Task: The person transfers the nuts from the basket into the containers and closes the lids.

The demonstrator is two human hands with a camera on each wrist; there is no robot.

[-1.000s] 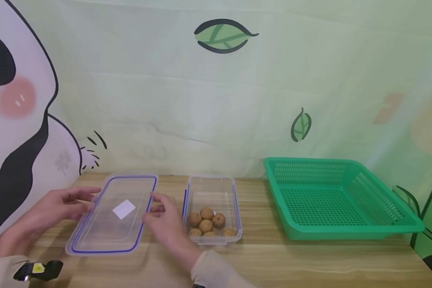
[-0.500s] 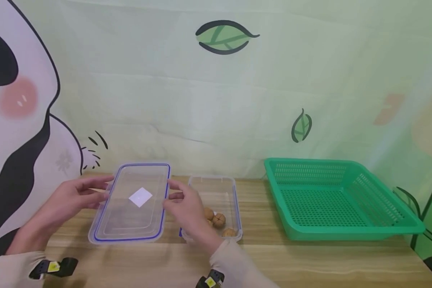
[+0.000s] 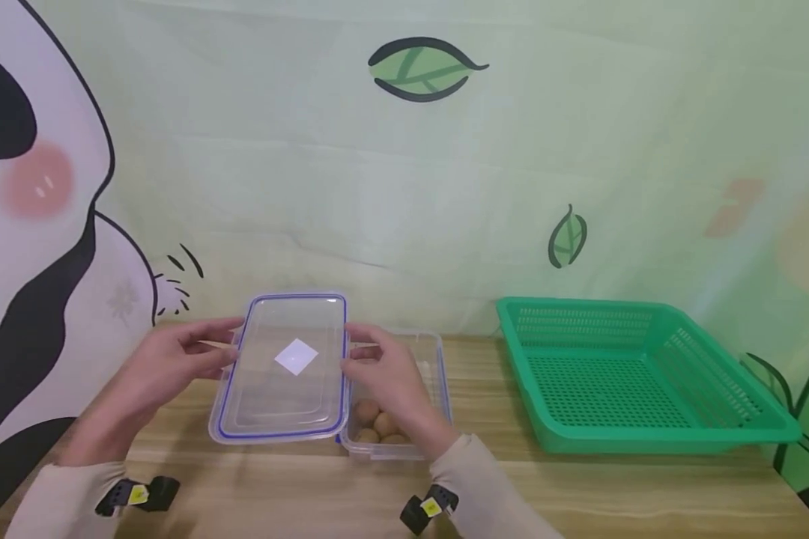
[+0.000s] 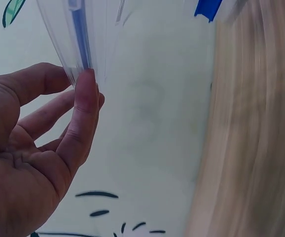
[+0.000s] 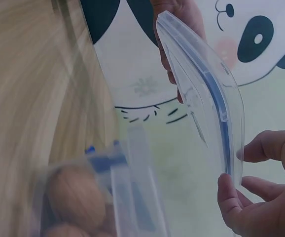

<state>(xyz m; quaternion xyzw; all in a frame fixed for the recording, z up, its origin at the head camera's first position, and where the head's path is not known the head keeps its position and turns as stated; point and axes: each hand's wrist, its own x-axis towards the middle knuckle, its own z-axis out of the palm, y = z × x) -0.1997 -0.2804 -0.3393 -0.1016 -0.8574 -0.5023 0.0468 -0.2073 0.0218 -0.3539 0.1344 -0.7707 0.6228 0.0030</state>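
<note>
I am holding the clear rectangular plastic lid with blue seal (image 3: 285, 367) lifted above the wooden surface (image 3: 580, 486), my left hand (image 3: 168, 367) pinching its left edge and my right hand (image 3: 394, 382) its right edge, fingers curled on the rim. It is overlapping the left rim of the clear plastic box of walnuts (image 3: 404, 404) near the back edge. Not yet seated. Compared with a second ago, the lid is riding higher and further right.

— What is your left hand (image 4: 31, 148) on?
— Your fingertips (image 4: 85, 86) pinch the edge of the clear plastic lid with a blue seal strip (image 4: 78, 34); blurred wooden table (image 4: 251, 138) beside.
</note>
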